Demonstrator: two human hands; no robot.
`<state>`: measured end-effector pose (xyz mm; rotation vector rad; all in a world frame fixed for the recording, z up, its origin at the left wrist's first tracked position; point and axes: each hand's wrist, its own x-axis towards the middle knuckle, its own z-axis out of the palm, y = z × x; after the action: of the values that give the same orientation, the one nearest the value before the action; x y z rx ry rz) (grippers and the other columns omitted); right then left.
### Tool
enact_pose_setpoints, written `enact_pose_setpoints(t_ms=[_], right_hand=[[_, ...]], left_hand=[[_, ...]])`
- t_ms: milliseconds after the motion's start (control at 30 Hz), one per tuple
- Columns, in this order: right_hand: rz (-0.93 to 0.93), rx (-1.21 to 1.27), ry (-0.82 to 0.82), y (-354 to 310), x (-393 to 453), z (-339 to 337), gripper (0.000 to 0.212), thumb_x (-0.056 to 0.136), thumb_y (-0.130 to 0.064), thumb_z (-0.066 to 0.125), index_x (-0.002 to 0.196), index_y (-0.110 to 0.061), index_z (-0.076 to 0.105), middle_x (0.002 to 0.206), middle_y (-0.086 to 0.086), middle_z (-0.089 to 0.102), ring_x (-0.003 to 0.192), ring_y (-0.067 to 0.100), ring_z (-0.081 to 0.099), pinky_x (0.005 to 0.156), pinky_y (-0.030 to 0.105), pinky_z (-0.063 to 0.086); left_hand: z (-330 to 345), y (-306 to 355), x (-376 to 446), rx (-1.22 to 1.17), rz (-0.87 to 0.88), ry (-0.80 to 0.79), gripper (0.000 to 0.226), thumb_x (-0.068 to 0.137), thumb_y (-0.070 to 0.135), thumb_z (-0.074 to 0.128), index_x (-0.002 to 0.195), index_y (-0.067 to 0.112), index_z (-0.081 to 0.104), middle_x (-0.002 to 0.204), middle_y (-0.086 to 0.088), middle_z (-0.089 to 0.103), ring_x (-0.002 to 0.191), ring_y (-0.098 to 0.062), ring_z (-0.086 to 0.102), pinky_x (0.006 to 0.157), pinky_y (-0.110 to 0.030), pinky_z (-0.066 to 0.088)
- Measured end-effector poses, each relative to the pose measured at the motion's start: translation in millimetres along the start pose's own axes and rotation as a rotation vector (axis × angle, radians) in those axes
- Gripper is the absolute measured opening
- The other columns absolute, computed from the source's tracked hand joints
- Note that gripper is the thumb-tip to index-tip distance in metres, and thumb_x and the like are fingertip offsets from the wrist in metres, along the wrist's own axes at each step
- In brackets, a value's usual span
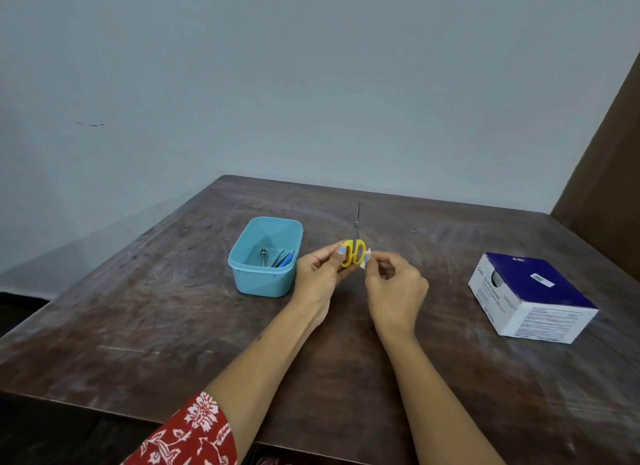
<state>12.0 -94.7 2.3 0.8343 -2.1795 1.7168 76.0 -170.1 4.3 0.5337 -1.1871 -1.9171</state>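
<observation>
The dark brown wooden table lay beneath both hands. The blue-and-white cardboard box stood well to the right of the right hand. The light blue plastic container, holding small tools, stood just left of the left hand. The left hand gripped the small steel scissors with yellow loop handles, with the blades closed and pointing away from the person. The right hand pinched a small white pad at the right handle loop.

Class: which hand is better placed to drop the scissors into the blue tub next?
Left, probably. The left hand grips the scissors by their yellow handles, right beside the blue tub; the right hand pinches a white wipe on the far side.
</observation>
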Motion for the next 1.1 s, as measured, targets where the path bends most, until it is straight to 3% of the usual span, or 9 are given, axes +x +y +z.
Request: enact_pose_setpoints(t_ms=[67,167,433,633,733,833,967,1100], right_hand=[[-0.11,0.032,0.063,-1.7,-0.1,-1.9,0.011,0.081,-0.007,0.068,0.089,-0.012,0.074,0.082,0.003,0.072,0.075,0.019,0.066,0.073,0.032,0.052],[-0.256,-0.017,0.027,-0.6,-0.4,-2.2,0.017,0.081,0.0,0.067,0.094,-0.007,0.074,0.086,0.007,0.07,0.079,0.022,0.063,0.073,0.033,0.052],[-0.317,-0.045,-0.092,-1.9,-3.8,0.4,0.015,0.076,-0.003,0.069,0.089,-0.009,0.074,0.081,0.006,0.069,0.076,0.022,0.063,0.071,0.04,0.053],[-0.287,-0.073,-0.016,0.2,-0.5,-0.6,0.016,0.082,-0.005,0.067,0.096,-0.009,0.074,0.087,0.006,0.069,0.081,0.023,0.061,0.073,0.035,0.051],[-0.258,-0.054,-0.014,-0.7,-2.8,-0.4,0.009,0.077,-0.007,0.071,0.085,-0.009,0.074,0.079,0.006,0.067,0.076,0.024,0.061,0.07,0.038,0.051],[-0.258,-0.068,-0.05,-3.7,-6.7,2.8,0.005,0.07,-0.008,0.072,0.075,-0.009,0.072,0.07,0.005,0.064,0.071,0.025,0.059,0.069,0.038,0.05],[-0.274,-0.095,-0.011,-1.6,-3.8,2.6,0.011,0.078,-0.007,0.07,0.088,-0.01,0.074,0.08,0.008,0.067,0.077,0.027,0.059,0.073,0.043,0.05],[-0.266,-0.08,0.035,-0.1,-2.4,-0.1,0.014,0.082,-0.005,0.067,0.094,-0.009,0.073,0.084,0.008,0.068,0.08,0.027,0.058,0.074,0.038,0.049]], left_hand=[[1.1,0.5,-1.6,-0.007,-0.013,-0.019,0.026,0.092,0.004,0.051,0.114,-0.009,0.06,0.104,-0.021,0.068,0.096,-0.027,0.067,0.084,-0.031,0.056],[2.8,1.0,-4.1,-0.015,-0.052,-0.057,0.024,0.091,0.003,0.053,0.112,-0.006,0.062,0.091,-0.013,0.071,0.081,-0.017,0.069,0.073,-0.027,0.059],[-0.1,4.4,0.2,-0.115,-0.098,-0.038,0.016,0.092,0.006,0.052,0.094,0.002,0.067,0.07,-0.002,0.073,0.064,-0.01,0.068,0.06,-0.021,0.057],[-1.3,3.0,-0.5,-0.088,-0.17,-0.109,0.02,0.092,0.008,0.052,0.106,0.0,0.065,0.082,-0.006,0.073,0.074,-0.013,0.07,0.061,-0.024,0.057],[-1.3,2.3,-0.1,-0.081,-0.189,-0.114,0.026,0.094,0.007,0.048,0.114,-0.002,0.062,0.092,-0.011,0.069,0.083,-0.017,0.067,0.071,-0.026,0.058],[-1.7,3.9,0.4,-0.105,-0.201,-0.11,0.027,0.094,0.002,0.044,0.115,-0.004,0.06,0.086,-0.011,0.071,0.074,-0.015,0.07,0.066,-0.024,0.058],[-0.9,4.8,-1.1,-0.066,-0.231,-0.161,0.026,0.095,0.001,0.043,0.112,0.001,0.062,0.088,-0.01,0.07,0.08,-0.016,0.069,0.069,-0.025,0.058],[-0.5,4.4,-2.7,-0.064,-0.255,-0.197,0.023,0.094,0.001,0.045,0.104,0.004,0.065,0.084,-0.007,0.072,0.078,-0.015,0.07,0.067,-0.026,0.059]])
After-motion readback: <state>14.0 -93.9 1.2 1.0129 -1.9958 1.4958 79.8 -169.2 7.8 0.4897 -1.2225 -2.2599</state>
